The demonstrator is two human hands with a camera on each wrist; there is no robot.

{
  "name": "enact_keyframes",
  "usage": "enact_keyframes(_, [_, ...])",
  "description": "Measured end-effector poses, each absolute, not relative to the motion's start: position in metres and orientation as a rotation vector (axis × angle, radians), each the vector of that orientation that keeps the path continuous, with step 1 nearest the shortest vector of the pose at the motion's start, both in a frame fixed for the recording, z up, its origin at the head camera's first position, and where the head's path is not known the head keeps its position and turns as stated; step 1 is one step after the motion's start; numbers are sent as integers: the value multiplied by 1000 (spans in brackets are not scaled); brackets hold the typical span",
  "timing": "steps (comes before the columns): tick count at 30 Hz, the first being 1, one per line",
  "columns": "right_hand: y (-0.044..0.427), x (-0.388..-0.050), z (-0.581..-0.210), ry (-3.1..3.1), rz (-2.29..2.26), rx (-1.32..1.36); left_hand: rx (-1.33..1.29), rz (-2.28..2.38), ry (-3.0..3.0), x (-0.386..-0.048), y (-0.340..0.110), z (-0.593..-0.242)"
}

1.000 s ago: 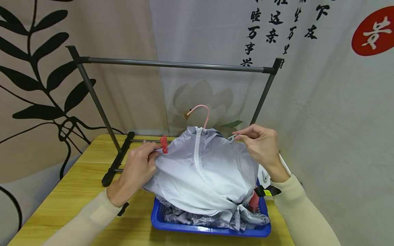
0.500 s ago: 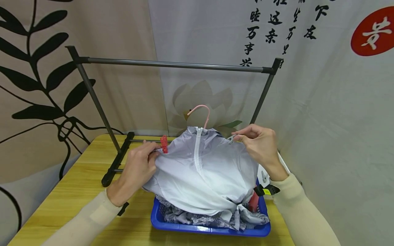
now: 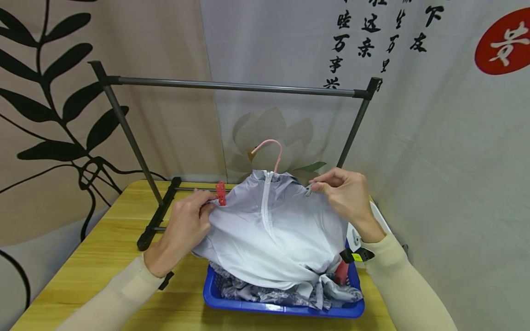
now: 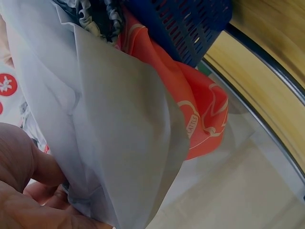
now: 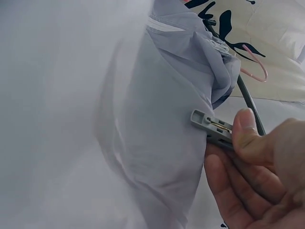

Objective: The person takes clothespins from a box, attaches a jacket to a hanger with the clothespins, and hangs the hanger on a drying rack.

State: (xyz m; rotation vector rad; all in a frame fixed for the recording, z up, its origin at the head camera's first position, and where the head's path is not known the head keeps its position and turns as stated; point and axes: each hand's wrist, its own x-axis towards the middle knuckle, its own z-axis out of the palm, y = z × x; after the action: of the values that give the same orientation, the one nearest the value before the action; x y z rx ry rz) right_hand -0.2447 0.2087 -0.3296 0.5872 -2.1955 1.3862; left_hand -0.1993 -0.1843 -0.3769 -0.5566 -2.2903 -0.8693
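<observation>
Head view: left hand (image 3: 188,225) pinches a smooth, creased zip-neck garment (image 3: 298,230), right hand (image 3: 348,197) a slim oblong clothespin (image 3: 308,189).

Soft light, dim left wrist view, glint on basket (image 3: 285,310)

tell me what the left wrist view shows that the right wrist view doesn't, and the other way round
Only the left wrist view shows the blue basket, the printed red cloth beside it, the table and the left hand, which grips the shirt.

Only the right wrist view shows the grey peg, the pink hook and the right hand, which pinches the peg at the shirt's edge.

Both share the pale shirt, filling much of the picture, with one of the hands close to it.
</observation>
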Motion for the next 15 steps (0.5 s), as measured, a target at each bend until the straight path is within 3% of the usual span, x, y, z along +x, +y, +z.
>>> enact_keyframes(15, [207, -244, -332, -2258, 1373, 569, -554, -856, -2281, -200, -183, -377])
